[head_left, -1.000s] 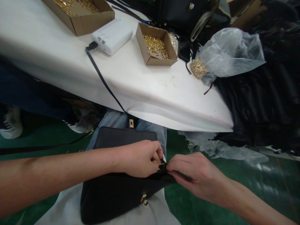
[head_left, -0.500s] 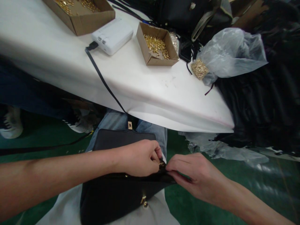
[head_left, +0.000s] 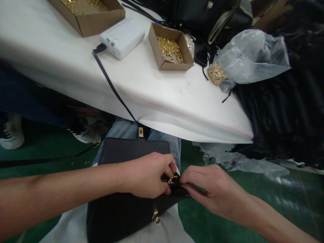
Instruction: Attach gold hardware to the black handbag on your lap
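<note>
A black handbag (head_left: 121,216) lies across my lap with its flap (head_left: 134,148) folded back toward the table. A gold clasp plate (head_left: 141,132) sits on the flap's tab, and a gold turn-lock (head_left: 156,216) is on the bag's front. My left hand (head_left: 154,175) reaches into the bag's mouth, thumb and forefinger spread around a small gold metal fitting (head_left: 172,180) at the right end. My right hand (head_left: 207,189) pinches the bag's right side edge close by. The bag's inside is mostly hidden by the left hand.
On the white-covered table (head_left: 162,98) stand a cardboard box of gold studs (head_left: 174,64), a larger box (head_left: 98,23), a white power bank (head_left: 123,37) with a black cable, and a plastic bag (head_left: 253,57) of small gold pieces. Black material (head_left: 275,111) hangs at the right.
My left thumb and forefinger have spread apart, showing more of the gold fitting between them. The right hand keeps its pinch on the bag's edge.
</note>
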